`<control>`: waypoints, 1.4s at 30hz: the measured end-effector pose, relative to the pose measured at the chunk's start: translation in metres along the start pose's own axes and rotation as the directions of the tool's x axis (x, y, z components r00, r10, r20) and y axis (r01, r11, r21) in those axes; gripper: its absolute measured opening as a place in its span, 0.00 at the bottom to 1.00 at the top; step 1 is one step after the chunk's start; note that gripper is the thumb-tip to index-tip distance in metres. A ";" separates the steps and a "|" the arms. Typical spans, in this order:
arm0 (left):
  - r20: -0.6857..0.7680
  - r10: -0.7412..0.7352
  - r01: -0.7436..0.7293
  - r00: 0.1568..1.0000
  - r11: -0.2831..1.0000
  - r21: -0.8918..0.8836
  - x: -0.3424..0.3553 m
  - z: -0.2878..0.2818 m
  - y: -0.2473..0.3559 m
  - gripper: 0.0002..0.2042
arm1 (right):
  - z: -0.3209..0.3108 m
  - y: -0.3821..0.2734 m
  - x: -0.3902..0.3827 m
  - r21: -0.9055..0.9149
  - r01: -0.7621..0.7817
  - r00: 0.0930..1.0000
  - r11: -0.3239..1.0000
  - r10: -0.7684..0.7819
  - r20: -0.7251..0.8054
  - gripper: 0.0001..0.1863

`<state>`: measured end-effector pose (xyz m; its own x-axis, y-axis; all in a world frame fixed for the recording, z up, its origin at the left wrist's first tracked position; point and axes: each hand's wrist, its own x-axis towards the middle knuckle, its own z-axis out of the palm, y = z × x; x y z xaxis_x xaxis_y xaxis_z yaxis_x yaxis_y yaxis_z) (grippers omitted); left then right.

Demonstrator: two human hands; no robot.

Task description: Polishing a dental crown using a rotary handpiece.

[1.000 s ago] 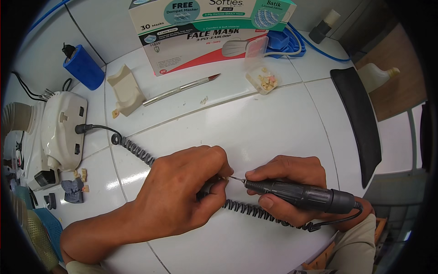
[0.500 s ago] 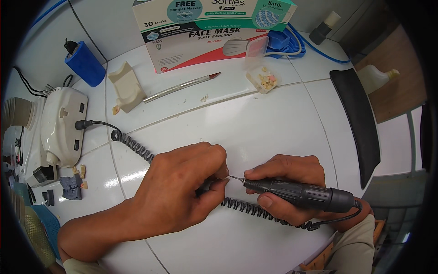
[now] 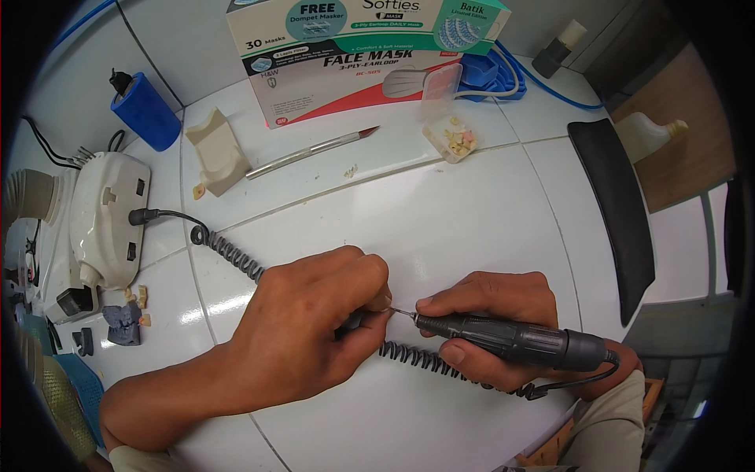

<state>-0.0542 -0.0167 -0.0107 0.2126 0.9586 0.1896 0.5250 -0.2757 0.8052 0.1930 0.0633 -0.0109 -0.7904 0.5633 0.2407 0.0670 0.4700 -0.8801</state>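
My right hand (image 3: 491, 303) is closed around a black rotary handpiece (image 3: 503, 338), with thumb and fingers near its front end. The thin metal bur (image 3: 403, 312) points left and reaches the pinched fingertips of my left hand (image 3: 314, 315). That left hand is curled shut, thumb against index finger; whatever small thing lies between them is mostly hidden. A coiled grey cord (image 3: 417, 355) runs from the handpiece behind my hands to a cream control unit (image 3: 114, 216) at the left.
Face mask boxes (image 3: 354, 82) stand at the back. Before them lie a craft knife (image 3: 314, 151), a cream cradle-shaped block (image 3: 216, 153) and a clear case (image 3: 450, 141) of tooth-like pieces. Left are a grey dental model (image 3: 123, 322) and a blue cup (image 3: 147, 112); right, a black pad (image 3: 613, 212).
My right hand and the handpiece have shifted slightly left, bringing the bur a little closer to my left fingertips. The left hand stays nearly still.
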 end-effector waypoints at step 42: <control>0.019 -0.047 0.047 0.999 0.998 -0.034 0.002 -0.004 0.005 0.08 | 0.001 0.001 -0.001 0.017 -0.017 1.000 1.000 0.017 -0.023 0.21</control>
<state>-0.0543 -0.0159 -0.0041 0.2037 0.9688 0.1409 0.5064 -0.2274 0.8318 0.1936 0.0624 -0.0122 -0.7748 0.5869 0.2350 0.0700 0.4490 -0.8908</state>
